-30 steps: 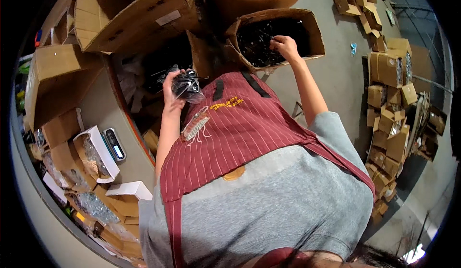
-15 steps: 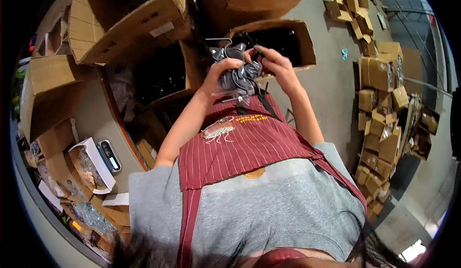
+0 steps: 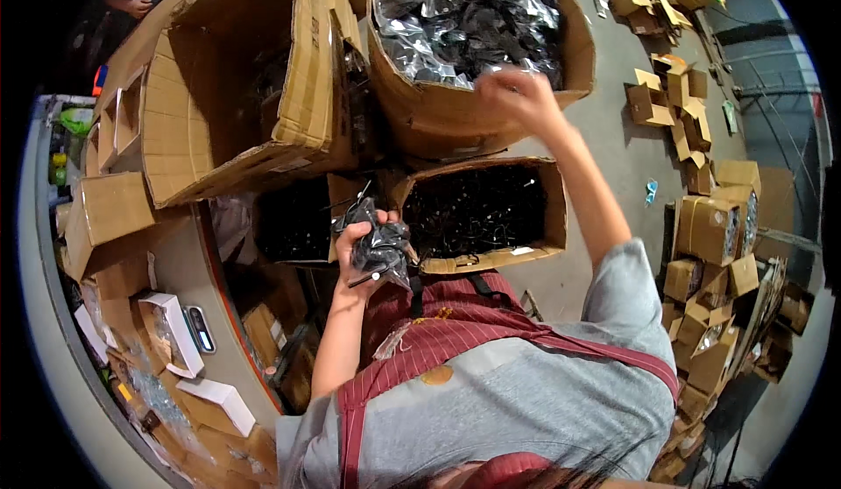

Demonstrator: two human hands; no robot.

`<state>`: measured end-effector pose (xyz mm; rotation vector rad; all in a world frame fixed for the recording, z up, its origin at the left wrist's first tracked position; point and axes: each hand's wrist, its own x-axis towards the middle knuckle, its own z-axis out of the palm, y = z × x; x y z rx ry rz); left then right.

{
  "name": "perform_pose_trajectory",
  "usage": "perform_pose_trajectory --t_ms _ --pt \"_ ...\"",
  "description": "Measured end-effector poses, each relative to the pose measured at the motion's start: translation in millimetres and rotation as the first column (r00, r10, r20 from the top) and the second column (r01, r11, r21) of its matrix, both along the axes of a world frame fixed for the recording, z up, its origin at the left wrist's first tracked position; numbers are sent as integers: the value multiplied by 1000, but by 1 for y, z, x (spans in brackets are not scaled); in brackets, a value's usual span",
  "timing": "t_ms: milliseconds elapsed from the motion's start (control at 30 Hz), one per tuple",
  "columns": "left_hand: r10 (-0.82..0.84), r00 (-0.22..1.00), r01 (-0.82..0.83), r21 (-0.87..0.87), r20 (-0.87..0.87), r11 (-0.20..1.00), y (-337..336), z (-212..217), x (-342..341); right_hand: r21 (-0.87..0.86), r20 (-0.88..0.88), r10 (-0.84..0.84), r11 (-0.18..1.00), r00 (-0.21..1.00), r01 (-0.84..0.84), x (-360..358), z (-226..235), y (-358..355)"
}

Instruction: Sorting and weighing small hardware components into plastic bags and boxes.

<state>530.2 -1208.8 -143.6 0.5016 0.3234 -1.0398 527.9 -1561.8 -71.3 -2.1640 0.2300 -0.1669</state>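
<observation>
While the view bends hard toward its rim, I can log the main items from largest down. A big empty carton [image 3: 236,95] lies tipped on its side at ten o'clock. Beside it, at twelve o'clock, stands the round-walled carton [image 3: 574,60] heaped with clear bagged parts [image 3: 464,16]. Below that, near centre, sits a smaller open box [image 3: 547,204] filled with loose dark pieces. The grey bench [image 3: 175,270] curves down the nine o'clock side, carrying a white tray [image 3: 180,344] and small cartons. Flattened and stacked boxes [image 3: 714,235] litter the floor at three o'clock.

The right hand [image 3: 517,95] reaches over the near rim of the heaped carton at one o'clock; it is blurred, and I cannot tell whether its fingers are parted or closed on a bag. The left hand [image 3: 363,248] is held just above the apron [image 3: 455,340], at centre, its fingers clamped around a bundle of dark bagged parts [image 3: 381,248], which is the item in hand.

My judgement: to do this well, the right hand should pinch one bag by its slack top rather than rake the heap, while the left holds its bundle close and level so nothing slips out.
</observation>
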Motion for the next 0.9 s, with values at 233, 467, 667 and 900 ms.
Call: perform_pose_trajectory --t_ms 233,467,667,900 --pt "239 964 -216 184 -115 959 9 -18 -20 -574 -457 -20 770 889 -277 182 -181 -139" --pt "363 925 -337 196 -115 921 25 -18 -41 -639 -507 -176 733 844 -231 186 -149 -59" --pt "218 968 -194 178 -126 965 15 -11 -31 -447 -377 -281 890 883 92 153 -147 -94" --pt "167 986 -167 74 8 983 49 -3 1 467 -5 -101 879 995 92 93 22 -13"
